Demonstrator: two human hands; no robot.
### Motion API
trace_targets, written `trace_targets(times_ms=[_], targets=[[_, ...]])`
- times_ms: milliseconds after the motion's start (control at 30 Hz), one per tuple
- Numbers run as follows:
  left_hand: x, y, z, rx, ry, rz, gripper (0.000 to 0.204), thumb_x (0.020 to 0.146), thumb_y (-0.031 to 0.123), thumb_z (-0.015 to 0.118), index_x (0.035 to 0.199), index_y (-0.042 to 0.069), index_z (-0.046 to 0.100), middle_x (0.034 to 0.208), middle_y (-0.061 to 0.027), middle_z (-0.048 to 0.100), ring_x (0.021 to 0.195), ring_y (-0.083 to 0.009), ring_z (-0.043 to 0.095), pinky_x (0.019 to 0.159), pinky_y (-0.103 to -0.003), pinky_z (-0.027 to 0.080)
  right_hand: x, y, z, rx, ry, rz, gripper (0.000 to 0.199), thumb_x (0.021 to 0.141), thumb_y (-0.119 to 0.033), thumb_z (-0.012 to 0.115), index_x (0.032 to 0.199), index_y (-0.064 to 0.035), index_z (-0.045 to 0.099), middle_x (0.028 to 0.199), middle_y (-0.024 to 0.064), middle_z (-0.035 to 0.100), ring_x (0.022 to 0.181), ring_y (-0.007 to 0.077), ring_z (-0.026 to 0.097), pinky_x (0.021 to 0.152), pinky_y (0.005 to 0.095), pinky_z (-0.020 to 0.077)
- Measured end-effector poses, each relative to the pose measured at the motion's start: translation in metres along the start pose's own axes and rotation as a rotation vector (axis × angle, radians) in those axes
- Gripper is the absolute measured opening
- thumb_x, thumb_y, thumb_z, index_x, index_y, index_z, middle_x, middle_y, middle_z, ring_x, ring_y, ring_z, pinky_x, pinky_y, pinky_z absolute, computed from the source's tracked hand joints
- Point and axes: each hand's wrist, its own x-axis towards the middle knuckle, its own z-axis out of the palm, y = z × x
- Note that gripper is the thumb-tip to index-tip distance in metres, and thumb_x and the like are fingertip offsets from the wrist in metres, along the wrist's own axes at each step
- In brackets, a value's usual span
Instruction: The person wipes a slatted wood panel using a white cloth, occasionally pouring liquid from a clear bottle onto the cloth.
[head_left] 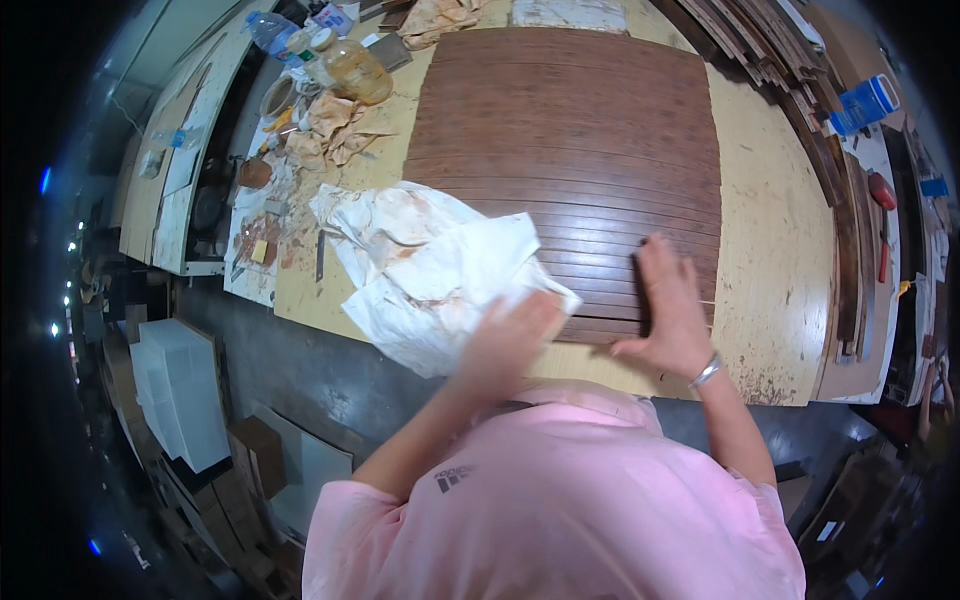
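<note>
While the right hand (672, 305) lies flat and empty on the dark panel (580, 150) on the bench (780, 250), the left hand (510, 335), blurred, grips a stained rag (430, 265) at the panel's near left edge, seemingly wiping it; next strokes need steady pressure along the slats.

Stained, crumpled white cloth (430, 270); dark, grooved, matt wooden panel (580, 140).

Pale workbench (780, 250) under dark slatted panel (570, 140), stained cloth (430, 270) (crumpled), plastic jar (355, 68).
</note>
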Motion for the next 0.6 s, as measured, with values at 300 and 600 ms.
trace_targets(times_ms=[300, 600], targets=[[-0.028, -0.017, 0.015, -0.068, 0.233, -0.249, 0.057, 0.09, 0.022, 0.052, 0.142, 0.0, 0.044, 0.154, -0.0171, 0.038, 0.144, -0.0283, 0.035, 0.114, -0.061, 0.018, -0.003, -0.017, 0.036, -0.16, -0.075, -0.028, 0.11, 0.07, -0.049, 0.079, 0.152, -0.0008, 0.024, 0.16, 0.0162, 0.022, 0.148, 0.0323, 0.021, 0.118, 0.0523, 0.0214], [-0.074, -0.056, 0.031, 0.311, 0.365, -0.544, 0.053, 0.095, 0.016, 0.045, 0.146, 0.002, 0.041, 0.151, -0.0156, 0.042, 0.143, -0.0277, 0.037, 0.115, -0.062, 0.011, -0.003, -0.018, 0.034, -0.191, -0.061, -0.029, 0.108, 0.071, -0.048, 0.079, 0.152, -0.0005, 0.024, 0.16, 0.0171, 0.022, 0.148, 0.0321, 0.023, 0.118, 0.0518, 0.022]])
